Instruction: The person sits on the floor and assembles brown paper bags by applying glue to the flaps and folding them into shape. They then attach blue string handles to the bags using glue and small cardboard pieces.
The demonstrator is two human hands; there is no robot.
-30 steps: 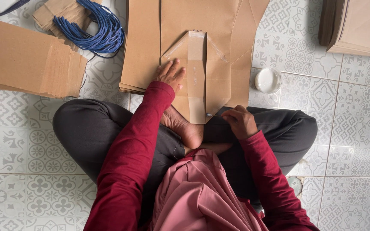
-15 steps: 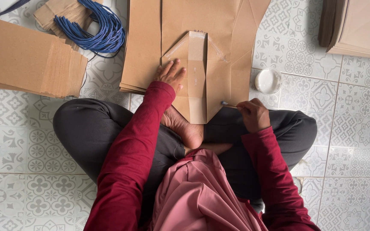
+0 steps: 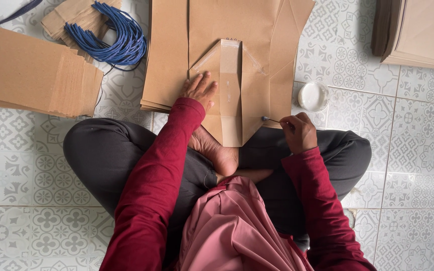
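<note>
1. A person sits cross-legged on the patterned grey-and-white tiled floor (image 3: 26, 150), with a flat brown kraft-paper bag blank (image 3: 232, 90) spread out ahead at twelve o'clock, its near end folded open into a pointed base with a pale centre strip.
2. The left hand (image 3: 199, 90) lies open and flat, fingers spread, pressing the left flap of that folded base; it grips nothing.
3. The right hand (image 3: 300, 131) is closed in a pinch around a thin stick-like applicator (image 3: 272, 120), whose tip touches the right edge of the fold, at about nine o'clock from the hand.
4. By my judgement the paper is light, thin and fairly stiff along its creases, so it would slide on the tiles and crumple if seized; flat pressure on a flap, or a hold at a folded edge, suits it best.
5. A small round white dish (image 3: 313, 96) sits on the floor just beside the paper, at one o'clock from the right hand.
6. At ten o'clock lie a bundle of blue cords (image 3: 116, 37) and a stack of folded brown paper pieces (image 3: 31, 73); another stack of brown sheets (image 3: 418, 32) rests at two o'clock.
</note>
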